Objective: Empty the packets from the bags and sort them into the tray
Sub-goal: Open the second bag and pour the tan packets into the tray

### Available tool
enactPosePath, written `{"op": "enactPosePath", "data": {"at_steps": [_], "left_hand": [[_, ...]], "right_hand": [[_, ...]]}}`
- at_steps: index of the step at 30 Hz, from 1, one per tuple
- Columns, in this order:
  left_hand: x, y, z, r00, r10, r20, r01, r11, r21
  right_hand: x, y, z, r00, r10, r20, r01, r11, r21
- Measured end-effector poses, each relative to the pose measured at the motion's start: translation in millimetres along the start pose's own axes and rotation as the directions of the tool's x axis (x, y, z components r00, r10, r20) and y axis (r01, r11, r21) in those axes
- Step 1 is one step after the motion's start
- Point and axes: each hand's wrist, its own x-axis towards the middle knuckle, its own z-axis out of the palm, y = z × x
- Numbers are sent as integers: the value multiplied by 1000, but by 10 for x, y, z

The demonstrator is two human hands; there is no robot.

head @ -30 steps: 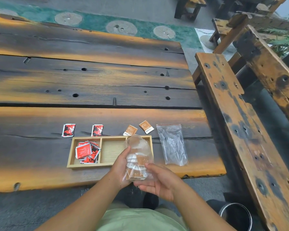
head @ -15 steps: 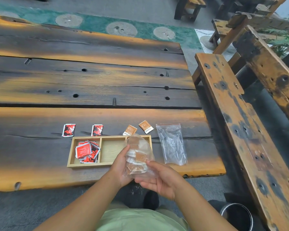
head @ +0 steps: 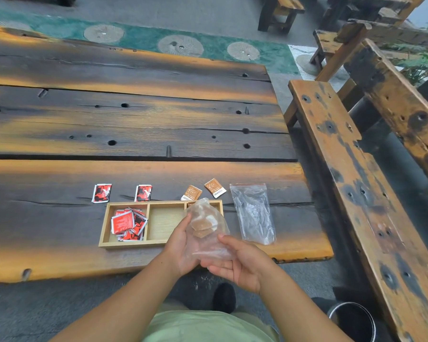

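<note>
Brown packets point(head: 203, 225) have slid toward the far end of the clear bag point(head: 208, 245) since a moment ago, and it's stretched out longer now. Left hand point(head: 181, 245) cups its left side, fingers curled round; right hand point(head: 237, 262) pinches the near end, thumb on top. Long axis runs away from the person, far end over the tray point(head: 129, 243), hiding the right compartment. Red packets point(head: 127, 224) sit in the left one. An empty bag point(head: 253, 213) lies beside the tray on the desk point(head: 134, 119).

Bag point(head: 208, 233) overhangs tray's point(head: 134, 243) right compartment; middle compartment open
</note>
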Motion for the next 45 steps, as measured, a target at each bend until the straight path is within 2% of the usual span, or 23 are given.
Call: {"op": "enactPosePath", "data": {"at_steps": [11, 19, 31, 39, 45], "left_hand": [[-117, -29, 20, 998, -46, -37, 46, 999, -10], [-222, 22, 94, 999, -41, 5, 41, 997, -69], [-294, 17, 119, 998, -57, -19, 56, 998, -31], [-190, 49, 181, 1000, 13, -11, -12, 997, 78], [-45, 80, 445, 997, 27, 67, -41, 974, 221]], "right_hand": [[-100, -17, 9, 1000, -1, 18, 1, 1000, -13], [-211, -64, 35, 999, -35, 33, 35, 999, -17], [-330, -74, 31, 995, -76, 64, 76, 997, 9], [-364, -23, -117, 995, -64, 75, 72, 992, -105], [-376, -19, -353, 993, -116, 15, 117, 985, -129]]}}
